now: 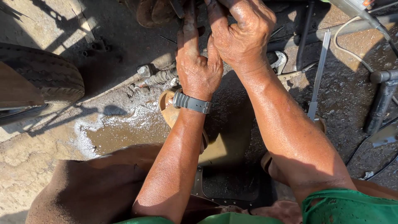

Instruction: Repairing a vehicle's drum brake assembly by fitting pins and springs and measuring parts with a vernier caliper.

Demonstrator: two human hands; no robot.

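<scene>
Green sleeves and brown-clad knees sit closest, with your two bare forearms reaching up over the wet, gritty ground.

Your left hand, a grey watch on its wrist, stretches its fingers up along a dark, greasy metal part at the top edge; your right hand curls over beside it, touching the left. Both seem closed on that part, though the frame cuts off the fingertips, so you cannot tell for sure. A tyre lies well to the left, a muddy puddle below it, and a flat metal strip leans at the right.
</scene>
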